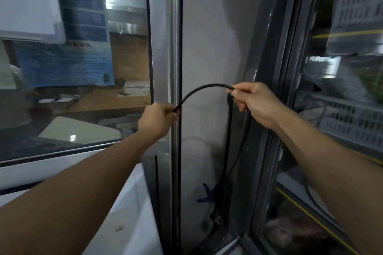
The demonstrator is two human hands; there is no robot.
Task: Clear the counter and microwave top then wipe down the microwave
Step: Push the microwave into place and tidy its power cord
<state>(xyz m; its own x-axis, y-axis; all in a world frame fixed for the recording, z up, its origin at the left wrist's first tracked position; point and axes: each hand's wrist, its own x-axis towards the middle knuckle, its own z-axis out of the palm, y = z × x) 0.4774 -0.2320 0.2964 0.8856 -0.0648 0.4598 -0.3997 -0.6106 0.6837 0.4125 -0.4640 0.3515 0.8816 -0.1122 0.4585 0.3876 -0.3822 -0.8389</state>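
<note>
A black power cable (204,87) arches between both hands in front of a grey wall panel. My left hand (157,119) grips one end of the arch near a metal window post. My right hand (253,100) grips the other end, with looped strands of the cable (238,145) hanging down from it. The strands drop toward a dark plug (216,218) and a blue clip (206,193) low in the corner. No microwave is in view.
A glass window (83,89) on the left carries blue posters and a white sheet. A glass-door cooler (342,109) with pale crates stands on the right. A white surface (132,213) lies below the window.
</note>
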